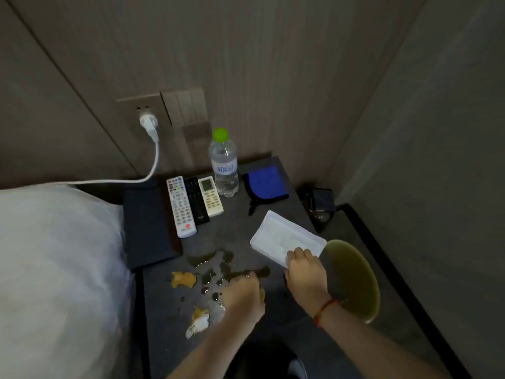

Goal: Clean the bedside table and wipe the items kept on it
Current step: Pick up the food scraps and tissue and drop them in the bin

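The dark grey bedside table (237,231) carries a brown liquid spill (216,265) and yellow food scraps (183,279), with more scraps (198,321) near the front. My left hand (241,294) is knuckles-up over the spill, its fingers curled down around a yellow scrap (262,295) that peeks out at its right edge. My right hand (303,269) grips the near corner of a white plastic tray (281,236), which lies tilted at the table's right side. A blue cloth (266,183) lies at the back right.
Three remotes (194,203) and a water bottle (224,170) with a green cap stand at the back. A dark folder (147,225) lies at the left beside the white bedding (60,269). A yellow-green bin (355,280) sits just right of the table. A white cable (153,149) hangs from the wall socket.
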